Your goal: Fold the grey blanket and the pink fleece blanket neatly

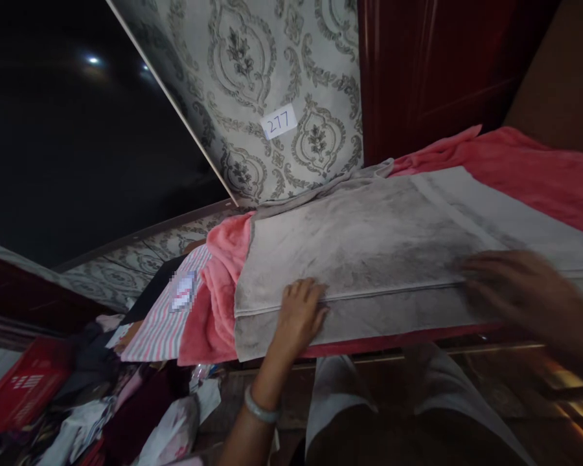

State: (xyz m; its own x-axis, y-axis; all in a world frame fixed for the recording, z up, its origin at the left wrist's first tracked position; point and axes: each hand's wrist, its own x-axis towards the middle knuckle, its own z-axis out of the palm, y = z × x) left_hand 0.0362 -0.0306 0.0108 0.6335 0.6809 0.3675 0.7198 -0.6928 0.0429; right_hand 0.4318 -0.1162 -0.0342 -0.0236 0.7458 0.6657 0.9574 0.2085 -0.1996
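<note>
A grey plush blanket lies spread in folded layers over a pink one, its folded edge running along the near side. My left hand rests on that edge near the left end, palm down, fingers stretched out on the fabric. Over the right part of the same edge is my right hand, smeared by motion. I cannot tell whether its fingers grip the cloth. The pink plush blanket bunches out at the left, and more of it shows at the far right.
Striped cloth lies left of the blankets. Clothes, a plastic bag and a red box crowd the lower left. A large black screen and patterned wall stand behind, beside a dark red wooden panel.
</note>
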